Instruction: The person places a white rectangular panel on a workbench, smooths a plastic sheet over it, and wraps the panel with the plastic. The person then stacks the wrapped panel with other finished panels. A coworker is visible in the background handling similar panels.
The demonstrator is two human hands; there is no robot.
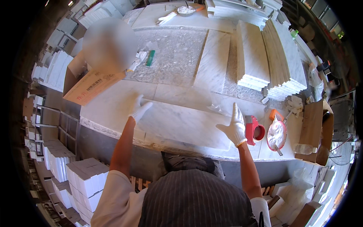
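Note:
A white-and-grey marble slab (pixel 181 121) lies flat on the worktable right in front of me, crosswise. My left hand (pixel 140 109), in a white glove, is at the slab's left end with thumb and fingers spread. Near its right end my gloved right hand (pixel 234 128) stretches its fingers forward, thumb out to the left. Neither hand grips anything; whether they touch the slab I cannot tell. Close beside my right hand stands a red tape dispenser (pixel 251 128). Just past it is a red-rimmed bowl of white paste (pixel 276 133) with a scraper at its edge.
Stacked marble strips (pixel 254 56) stand at the far right, beside a single slab (pixel 213 60). A cardboard box (pixel 319 132) and a clear plastic bottle (pixel 305 148) sit at the right edge. Another cardboard box (pixel 92 89) is at the left. White stacks (pixel 87 181) stand below the table.

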